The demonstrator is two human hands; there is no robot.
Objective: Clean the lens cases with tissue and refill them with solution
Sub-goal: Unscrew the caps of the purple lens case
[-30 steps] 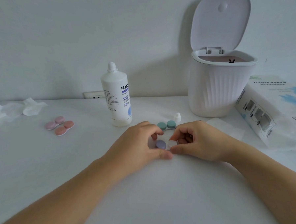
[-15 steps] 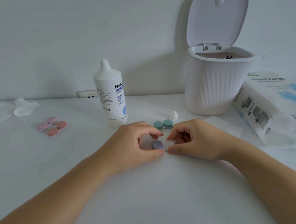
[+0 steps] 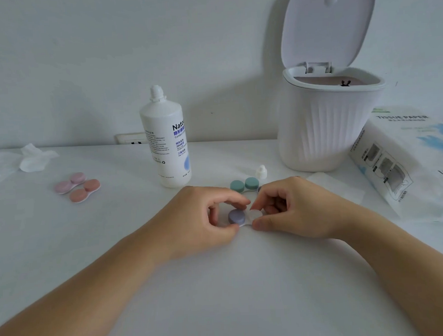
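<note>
The left hand (image 3: 200,220) gripped the purple cap (image 3: 236,216) while the right hand (image 3: 292,210) pinched the white well (image 3: 255,214), steadying the lens case (image 3: 243,218) at the worktop (image 3: 221,283) centre, bottle (image 3: 166,142) at 11 o'clock.

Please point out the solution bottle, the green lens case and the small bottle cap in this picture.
solution bottle (image 3: 166,142), head view, on the middle of its white body.
green lens case (image 3: 244,185), head view, between its two green lids.
bottle cap (image 3: 261,172), head view, on its white side.
</note>
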